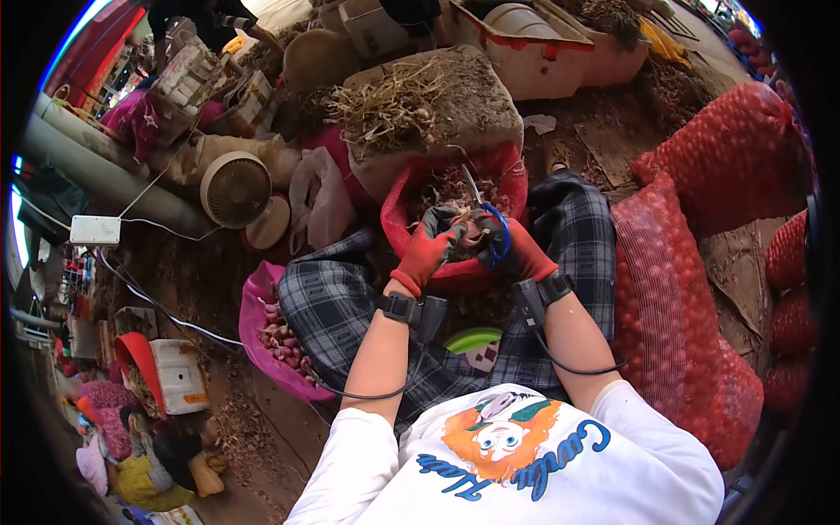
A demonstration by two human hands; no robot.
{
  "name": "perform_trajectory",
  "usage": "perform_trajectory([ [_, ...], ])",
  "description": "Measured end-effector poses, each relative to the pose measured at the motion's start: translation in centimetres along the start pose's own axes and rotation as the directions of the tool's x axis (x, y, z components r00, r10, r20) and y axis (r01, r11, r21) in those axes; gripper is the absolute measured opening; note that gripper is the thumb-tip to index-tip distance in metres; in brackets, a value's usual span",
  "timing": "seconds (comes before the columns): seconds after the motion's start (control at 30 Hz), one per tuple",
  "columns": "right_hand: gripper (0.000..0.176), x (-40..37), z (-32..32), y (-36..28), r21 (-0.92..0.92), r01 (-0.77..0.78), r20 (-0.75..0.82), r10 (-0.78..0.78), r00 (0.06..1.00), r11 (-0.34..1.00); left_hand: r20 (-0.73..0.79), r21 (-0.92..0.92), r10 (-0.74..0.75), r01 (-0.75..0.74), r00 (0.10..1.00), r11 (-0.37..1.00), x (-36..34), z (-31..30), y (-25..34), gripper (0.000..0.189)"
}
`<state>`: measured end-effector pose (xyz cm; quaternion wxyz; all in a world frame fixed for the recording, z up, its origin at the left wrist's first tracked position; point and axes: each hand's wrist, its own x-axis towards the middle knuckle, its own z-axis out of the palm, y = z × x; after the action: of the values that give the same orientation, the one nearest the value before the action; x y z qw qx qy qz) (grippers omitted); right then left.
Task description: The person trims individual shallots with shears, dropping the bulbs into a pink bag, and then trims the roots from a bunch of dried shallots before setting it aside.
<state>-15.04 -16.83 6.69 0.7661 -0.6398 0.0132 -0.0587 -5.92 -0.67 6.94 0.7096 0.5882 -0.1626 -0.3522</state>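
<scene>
The left hand (429,249), in a red and dark-grey glove, has its fingers closed around a small dry-skinned bulb with papery stems (471,232), just above a red, open-topped fabric bag (516,166). The right hand (528,251), gloved alike, has its fingers curled through the blue loop handles of metal-bladed scissors (500,232); how far they are open I cannot tell. Loose dry stems and skins (442,186) lie inside the red bag. Beside the left knee, a bright pink plastic bag (255,302) holds purplish-red bulbs (284,346). By the right leg, a long red mesh sack (652,271) bulges with round bulbs.
</scene>
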Motion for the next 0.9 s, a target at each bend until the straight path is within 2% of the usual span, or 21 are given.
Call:
perform_trajectory([
  [0.1,0.029,-0.3,-0.7,0.0,-0.004,-0.109,-0.021,0.109,0.994,0.994,0.004,-0.123,-0.101,0.101,0.995,0.987,-0.2,0.1,0.6,0.025],
  [0.27,0.024,0.5,-0.8,0.7,0.259,-0.286,-0.150,0.331,0.932,0.923,-0.050,0.011,-0.166,0.167,0.985,0.986,0.4,-1.4,-0.3,0.021],
  [0.33,0.023,1.0,0.1,0.4,-0.004,-0.001,-0.305,0.000,0.952,1.000,-0.075,0.059,-0.156,0.161,0.985,0.985,0.6,-2.0,-0.8,0.022],
  [0.37,0.023,1.2,0.4,0.1,-0.151,0.132,-0.346,-0.178,0.921,0.980,-0.085,0.076,-0.144,0.151,0.986,0.986,0.7,-2.3,-1.2,0.023],
  [0.47,0.028,1.3,0.2,-1.1,-0.304,0.058,-0.144,-0.106,0.984,0.951,-0.049,0.120,-0.060,0.065,0.997,0.991,1.8,-3.6,-3.6,0.025],
  [0.5,0.031,1.2,0.2,-1.2,-0.442,0.097,-0.122,-0.167,0.978,0.892,-0.025,0.134,-0.023,0.026,0.999,0.991,1.9,-3.5,-3.6,0.025],
  [0.6,0.040,1.1,0.7,-1.3,-0.772,0.184,-0.015,-0.307,0.951,0.609,-0.147,0.270,0.069,-0.027,0.987,0.962,0.9,-2.9,-3.8,0.025],
  [0.7,0.036,0.4,1.3,-2.2,-0.499,0.043,-0.080,-0.095,0.992,0.866,-0.078,0.023,-0.104,0.106,0.992,0.994,1.1,-3.0,-3.5,0.026],
  [0.73,0.035,0.5,1.2,-1.6,-0.510,0.031,-0.112,-0.102,0.988,0.859,-0.061,0.099,-0.078,0.084,0.995,0.991,1.2,-3.1,-3.3,0.026],
  [0.83,0.037,0.5,0.8,0.2,-0.564,-0.029,-0.209,-0.109,0.972,0.825,-0.095,0.131,-0.002,0.014,0.995,0.991,0.9,-2.3,-2.8,0.026],
  [0.9,0.040,0.3,0.8,0.6,-0.621,-0.093,-0.269,-0.100,0.958,0.778,-0.157,0.261,0.003,0.038,0.988,0.965,1.5,-2.6,-3.7,0.025],
])
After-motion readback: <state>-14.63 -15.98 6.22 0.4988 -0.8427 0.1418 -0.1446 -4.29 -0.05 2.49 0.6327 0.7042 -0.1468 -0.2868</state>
